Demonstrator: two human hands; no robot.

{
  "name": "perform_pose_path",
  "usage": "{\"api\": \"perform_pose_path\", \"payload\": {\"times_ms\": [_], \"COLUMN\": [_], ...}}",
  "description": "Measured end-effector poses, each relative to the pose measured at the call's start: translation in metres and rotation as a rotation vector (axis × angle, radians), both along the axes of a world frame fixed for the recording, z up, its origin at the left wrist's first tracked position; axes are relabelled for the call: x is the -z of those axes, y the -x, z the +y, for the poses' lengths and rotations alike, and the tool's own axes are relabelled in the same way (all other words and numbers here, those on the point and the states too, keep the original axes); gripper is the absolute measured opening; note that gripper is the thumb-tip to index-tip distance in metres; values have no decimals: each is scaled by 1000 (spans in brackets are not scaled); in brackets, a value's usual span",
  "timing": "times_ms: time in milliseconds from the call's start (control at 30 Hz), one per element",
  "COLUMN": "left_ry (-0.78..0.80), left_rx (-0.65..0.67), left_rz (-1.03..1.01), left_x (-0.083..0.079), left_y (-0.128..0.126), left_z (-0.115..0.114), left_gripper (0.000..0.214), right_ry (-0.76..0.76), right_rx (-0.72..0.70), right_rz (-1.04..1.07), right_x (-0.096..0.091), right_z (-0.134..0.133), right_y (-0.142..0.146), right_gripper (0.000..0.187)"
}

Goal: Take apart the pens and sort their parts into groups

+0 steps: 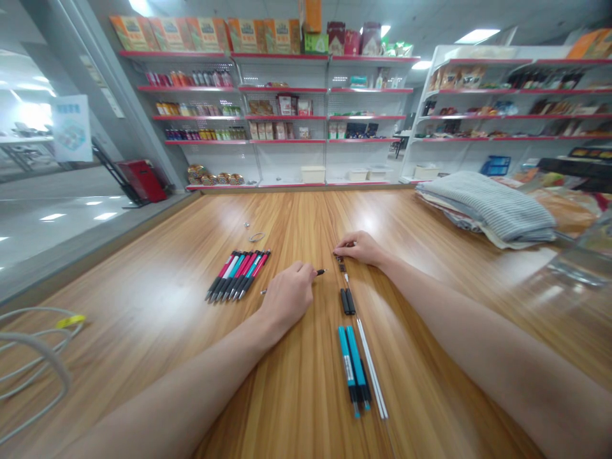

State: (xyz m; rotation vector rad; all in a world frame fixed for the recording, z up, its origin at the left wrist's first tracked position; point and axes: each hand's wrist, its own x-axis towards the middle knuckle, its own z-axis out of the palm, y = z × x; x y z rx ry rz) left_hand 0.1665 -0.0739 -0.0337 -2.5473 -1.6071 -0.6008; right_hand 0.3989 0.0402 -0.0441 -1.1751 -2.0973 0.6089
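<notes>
My left hand (287,294) rests on the wooden table (143,319), its fingers closed round a slim pen part whose dark tip (319,272) pokes out to the right. My right hand (359,247) lies further back with fingers pinched over small dark pen pieces (340,261) on the table. Below it lie two short black pen sections (347,301), two teal pen barrels (354,370) and white refill tubes (371,370). A row of several assembled red, pink and teal pens (238,275) lies left of my left hand.
Small metal springs or rings (256,236) lie beyond the pen row. Folded grey striped cloth (488,203) sits at the table's right. A grey cable (33,357) with a yellow tag loops at the left edge. Stocked shop shelves (287,115) line the back wall.
</notes>
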Motion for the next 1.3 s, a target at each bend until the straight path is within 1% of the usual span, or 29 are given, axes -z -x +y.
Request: {"api": "perform_pose_path", "payload": {"times_ms": [933,1300], "left_ry": [-1,21], "left_rx": [-5,-10], "left_rz": [6,9], "left_x": [0,-3], "left_y": [0,-1], "left_z": [-1,-2], "left_gripper": [30,30], "right_ry": [22,36], "right_rx": [-11,-7], "right_rz": [11,24], "right_x": [2,1], "right_z": [3,1], "right_y": [-2,-2], "right_gripper": [23,21]}}
